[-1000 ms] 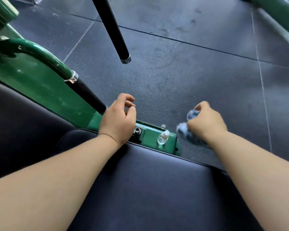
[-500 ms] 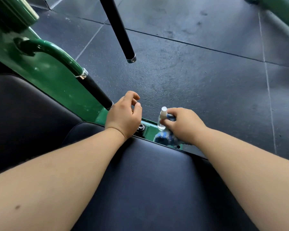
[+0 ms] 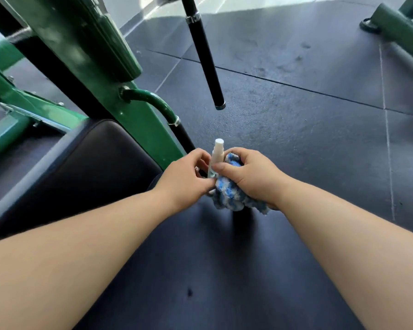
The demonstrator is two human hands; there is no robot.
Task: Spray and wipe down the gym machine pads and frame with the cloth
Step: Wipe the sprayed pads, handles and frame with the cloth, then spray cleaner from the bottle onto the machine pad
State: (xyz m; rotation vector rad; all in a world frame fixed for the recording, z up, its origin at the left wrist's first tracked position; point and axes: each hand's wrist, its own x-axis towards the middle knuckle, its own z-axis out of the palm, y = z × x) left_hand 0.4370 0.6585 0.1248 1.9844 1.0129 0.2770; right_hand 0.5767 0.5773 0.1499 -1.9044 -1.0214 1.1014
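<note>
Your right hand [image 3: 253, 177] grips the crumpled blue and white cloth [image 3: 229, 196], and its thumb presses on the small spray bottle [image 3: 217, 156]. Your left hand [image 3: 186, 179] pinches the lower part of this bottle, which stands upright between both hands. They are above the front edge of the dark seat pad [image 3: 200, 258]. The green frame [image 3: 134, 120] rises on the left, and a black handle [image 3: 205, 55] hangs over the floor [image 3: 296, 127].

Base of the spray bottle [image 3: 218, 152] lies hidden, seemingly behind the cloth [image 3: 227, 195].

Bright daylight glares off the floor [image 3: 296, 129] up top (wide-angle bending edges); left frame [image 3: 7, 91] blurs.
</note>
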